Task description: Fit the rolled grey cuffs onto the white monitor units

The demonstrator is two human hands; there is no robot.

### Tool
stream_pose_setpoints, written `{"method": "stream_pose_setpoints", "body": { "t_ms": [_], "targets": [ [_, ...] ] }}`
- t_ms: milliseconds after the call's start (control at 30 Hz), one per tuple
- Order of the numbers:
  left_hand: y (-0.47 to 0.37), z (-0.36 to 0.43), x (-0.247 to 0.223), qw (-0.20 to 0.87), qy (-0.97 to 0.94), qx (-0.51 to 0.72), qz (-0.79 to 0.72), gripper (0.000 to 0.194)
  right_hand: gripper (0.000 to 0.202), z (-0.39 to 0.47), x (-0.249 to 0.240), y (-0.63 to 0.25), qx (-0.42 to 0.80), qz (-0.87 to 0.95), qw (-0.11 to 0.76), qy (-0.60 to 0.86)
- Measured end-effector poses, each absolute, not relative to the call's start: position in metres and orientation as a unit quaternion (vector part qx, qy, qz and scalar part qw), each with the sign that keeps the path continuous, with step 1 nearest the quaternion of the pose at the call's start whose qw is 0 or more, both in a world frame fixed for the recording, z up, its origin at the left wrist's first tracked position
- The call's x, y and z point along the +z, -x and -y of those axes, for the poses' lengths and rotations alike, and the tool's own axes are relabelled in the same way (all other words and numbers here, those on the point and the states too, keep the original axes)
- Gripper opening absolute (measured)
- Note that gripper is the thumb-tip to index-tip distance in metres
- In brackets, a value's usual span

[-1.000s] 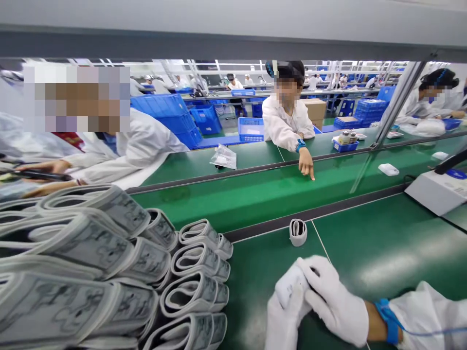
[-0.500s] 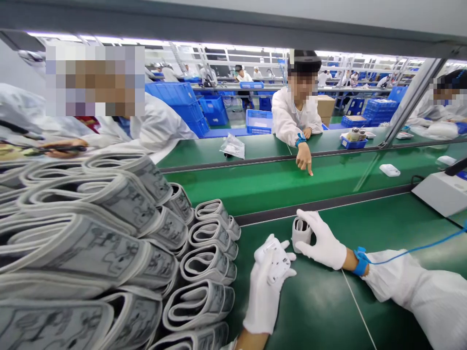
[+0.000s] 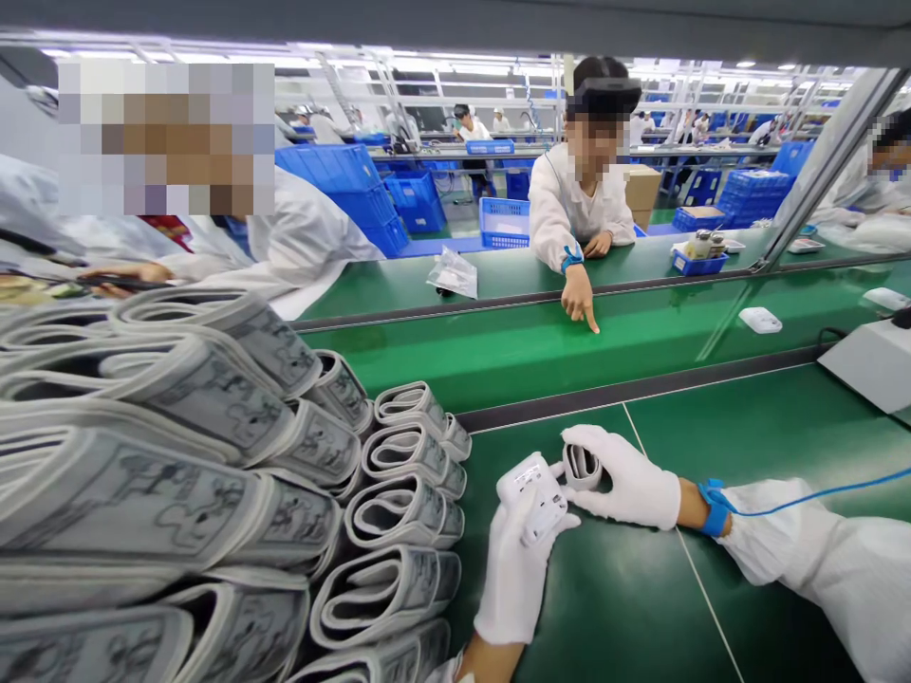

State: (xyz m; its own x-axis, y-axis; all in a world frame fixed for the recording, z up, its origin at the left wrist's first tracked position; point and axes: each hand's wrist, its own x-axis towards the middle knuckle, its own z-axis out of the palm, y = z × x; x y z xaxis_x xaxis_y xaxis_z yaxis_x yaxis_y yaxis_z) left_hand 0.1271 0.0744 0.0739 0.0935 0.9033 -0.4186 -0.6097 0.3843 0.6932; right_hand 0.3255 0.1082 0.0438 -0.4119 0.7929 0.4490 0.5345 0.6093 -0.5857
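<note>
Head view: right of the frame's bottom centre, the white-gloved left hand (image 3: 511,569) grips a flat white plastic device with rounded corners (image 3: 545,499), and close beside it the white-gloved right hand (image 3: 630,482) (a blue strap (image 3: 714,507) circles that wrist) has thumb and fingers closed around a small grey-white rolled band (image 3: 582,467). Grey folded fabric bands with dark printed patterns (image 3: 177,493) fill the lower left. Above centre, a co-worker in a white coat (image 3: 559,204) points downward over the bright green belt (image 3: 427,356).
</note>
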Motion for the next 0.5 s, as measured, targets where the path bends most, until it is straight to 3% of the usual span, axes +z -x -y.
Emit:
{"method": "stream_pose_setpoints", "body": {
  "t_ms": [500],
  "targets": [
    [-0.124,-0.075,0.065,0.731,-0.184,0.528,-0.391,0.061,0.071,-0.108,0.039,-0.327,0.187,0.812,0.377,0.405]
  ]
}}
